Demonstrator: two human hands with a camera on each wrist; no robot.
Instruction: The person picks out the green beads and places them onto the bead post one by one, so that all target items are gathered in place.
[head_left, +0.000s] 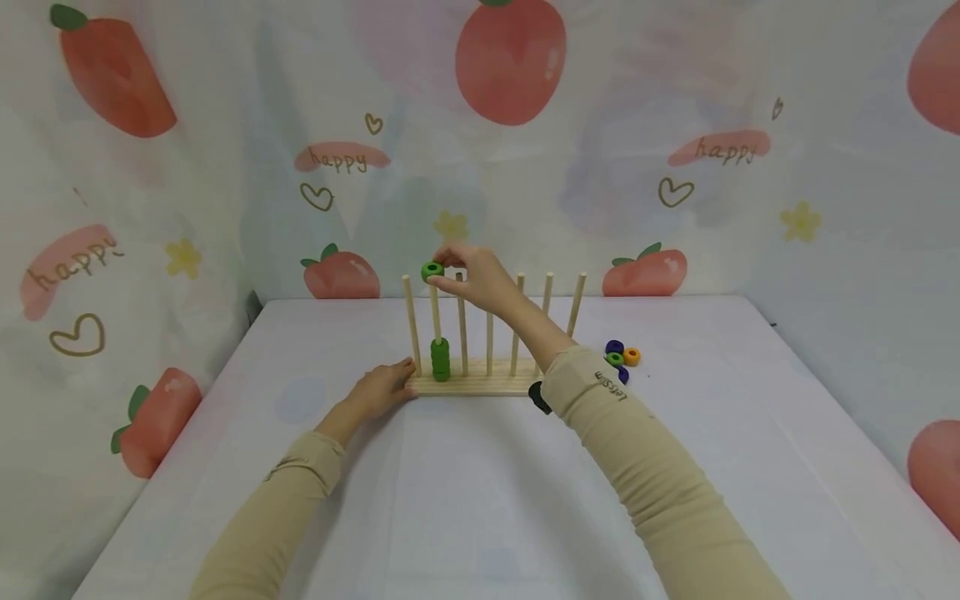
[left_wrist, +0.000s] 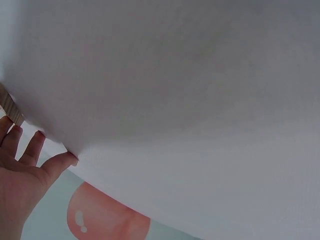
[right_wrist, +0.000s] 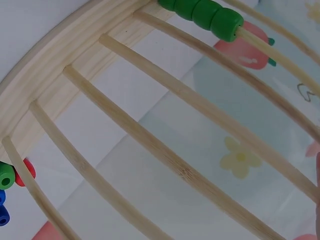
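Note:
A wooden peg rack (head_left: 480, 386) with several upright pegs stands on the table. My right hand (head_left: 480, 279) pinches a green bead (head_left: 432, 272) between thumb and fingers at the top of the second peg from the left. Lower on that peg sits a stack of green beads (head_left: 440, 360), also visible as a green stack (right_wrist: 202, 15) in the right wrist view. My left hand (head_left: 381, 389) rests at the rack's left end, its fingers spread and fairly straight beside the base end (left_wrist: 11, 106) in the left wrist view.
Right of the rack lie loose beads: an orange bead (head_left: 632, 357), a purple bead (head_left: 614, 347) and a green bead (head_left: 615, 359) among them. A red bead (right_wrist: 26, 172) shows in the right wrist view. Fruit-printed cloth (head_left: 510, 200) rises behind the white table (head_left: 465, 500).

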